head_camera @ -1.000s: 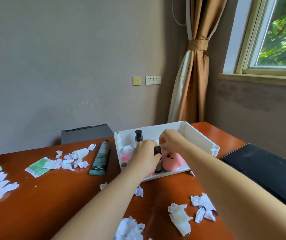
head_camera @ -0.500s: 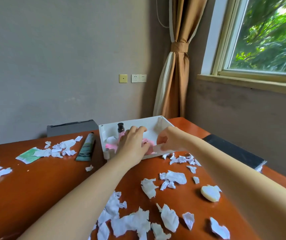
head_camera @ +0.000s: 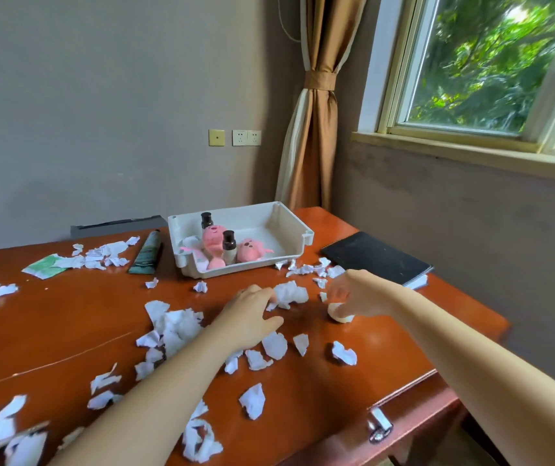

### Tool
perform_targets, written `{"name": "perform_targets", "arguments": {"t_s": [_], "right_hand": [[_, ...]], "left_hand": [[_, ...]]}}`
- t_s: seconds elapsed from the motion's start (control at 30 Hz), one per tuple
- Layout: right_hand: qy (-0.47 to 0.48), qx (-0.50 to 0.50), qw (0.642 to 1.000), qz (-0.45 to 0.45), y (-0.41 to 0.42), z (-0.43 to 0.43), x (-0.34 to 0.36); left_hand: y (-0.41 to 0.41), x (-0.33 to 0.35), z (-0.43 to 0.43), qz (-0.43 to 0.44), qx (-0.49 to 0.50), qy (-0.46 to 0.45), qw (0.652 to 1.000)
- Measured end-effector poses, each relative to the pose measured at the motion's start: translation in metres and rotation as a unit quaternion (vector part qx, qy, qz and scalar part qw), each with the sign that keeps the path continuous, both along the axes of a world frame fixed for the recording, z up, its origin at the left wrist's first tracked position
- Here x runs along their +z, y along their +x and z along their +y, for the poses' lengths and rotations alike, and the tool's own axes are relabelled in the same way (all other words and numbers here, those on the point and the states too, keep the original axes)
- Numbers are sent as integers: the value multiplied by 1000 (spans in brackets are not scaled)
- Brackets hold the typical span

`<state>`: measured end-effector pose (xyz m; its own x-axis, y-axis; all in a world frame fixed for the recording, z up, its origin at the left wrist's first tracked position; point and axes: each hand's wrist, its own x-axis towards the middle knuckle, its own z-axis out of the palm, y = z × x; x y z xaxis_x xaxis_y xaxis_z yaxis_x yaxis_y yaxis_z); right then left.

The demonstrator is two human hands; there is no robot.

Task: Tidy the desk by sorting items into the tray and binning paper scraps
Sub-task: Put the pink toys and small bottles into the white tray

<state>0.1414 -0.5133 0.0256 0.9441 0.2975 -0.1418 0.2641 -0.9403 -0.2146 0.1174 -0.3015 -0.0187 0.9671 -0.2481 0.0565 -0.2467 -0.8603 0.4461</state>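
Note:
Torn white paper scraps [head_camera: 175, 326] lie all over the brown desk [head_camera: 67, 317]. My left hand [head_camera: 252, 314] is spread flat on the desk, its fingertips touching a crumpled paper ball [head_camera: 291, 293]. My right hand [head_camera: 358, 294] curls down over a cream round pad [head_camera: 340, 316] and grips it against the desk. Behind both hands stands the white tray [head_camera: 291, 227]. It holds two pink plush toys [head_camera: 213, 235] and two small dark-capped bottles [head_camera: 229, 243] in its left half.
A dark green tube [head_camera: 148, 253] lies left of the tray, and a green-and-white packet [head_camera: 45, 265] lies further left. A black notebook [head_camera: 375, 257] sits at the right. A metal clip [head_camera: 378, 427] lies near the desk's front right edge.
Both hands have come out of the tray toward me. The left now reaches the paper ball and the right has closed over the cream pad. The view has pulled back and tilted down.

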Motion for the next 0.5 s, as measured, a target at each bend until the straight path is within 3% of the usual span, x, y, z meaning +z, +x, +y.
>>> {"name": "perform_targets", "arguments": {"t_s": [0.23, 0.5], "right_hand": [[71, -29, 996, -39, -13, -7, -20], [56, -63, 995, -47, -10, 5, -23]], "left_hand": [[-15, -6, -7, 3, 5, 18, 1000], [-16, 2, 2, -15, 2, -5, 1000]]}}
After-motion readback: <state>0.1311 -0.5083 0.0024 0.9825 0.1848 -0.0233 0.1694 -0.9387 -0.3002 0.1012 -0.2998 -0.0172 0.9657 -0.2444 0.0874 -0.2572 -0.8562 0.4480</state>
